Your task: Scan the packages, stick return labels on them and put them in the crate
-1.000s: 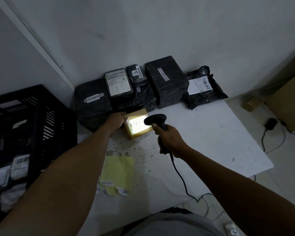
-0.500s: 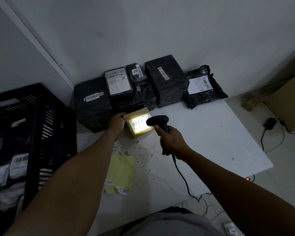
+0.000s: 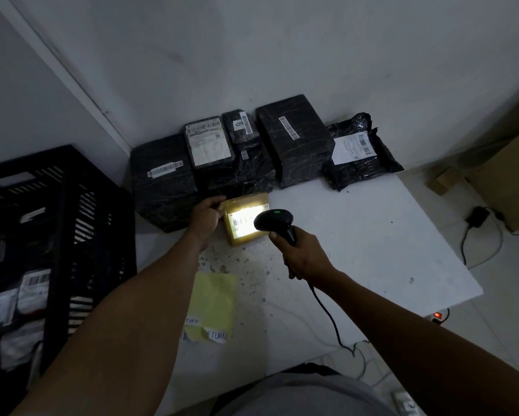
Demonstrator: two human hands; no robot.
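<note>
A small tan package (image 3: 246,205) lies on the white table (image 3: 357,241), its barcode label lit by the scanner's beam. My left hand (image 3: 207,216) holds the package's left edge. My right hand (image 3: 297,253) grips the black corded barcode scanner (image 3: 274,222), held just above the package's right side, with a green light on its head. A yellow sheet (image 3: 214,301) with white return labels at its bottom edge lies nearer to me. The black crate (image 3: 57,235) stands on the left and holds several labelled packages.
Several black-wrapped packages (image 3: 294,139) with barcode labels line the wall behind the tan one. The scanner's cable (image 3: 327,313) trails off the table's near edge. On the floor at right are a cardboard box (image 3: 504,175), a charger and a power strip with a red light.
The scanner has come forward and left, closer over the tan package, and its green light is on. My left hand stays at the package's left edge.
</note>
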